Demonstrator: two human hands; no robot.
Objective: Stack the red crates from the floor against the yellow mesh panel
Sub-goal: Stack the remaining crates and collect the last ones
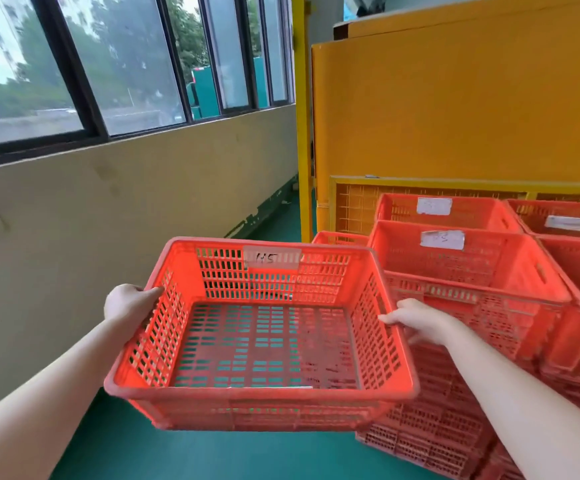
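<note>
I hold an empty red slotted crate [264, 344] in the air above the green floor, a white label marked on its far wall. My left hand [127, 301] grips its left rim and my right hand [416, 320] grips its right rim. To the right stand stacks of red crates [468, 268], several high, reaching back to the low yellow mesh panel [354, 209]. Part of a lower red crate [340, 238] shows behind the held one, next to the stacks.
A beige wall with dark-framed windows [108, 74] runs along the left. Tall yellow boards [454, 109] and a yellow post [304, 150] stand behind the mesh panel. Green floor [212, 455] lies below the crate and along the wall.
</note>
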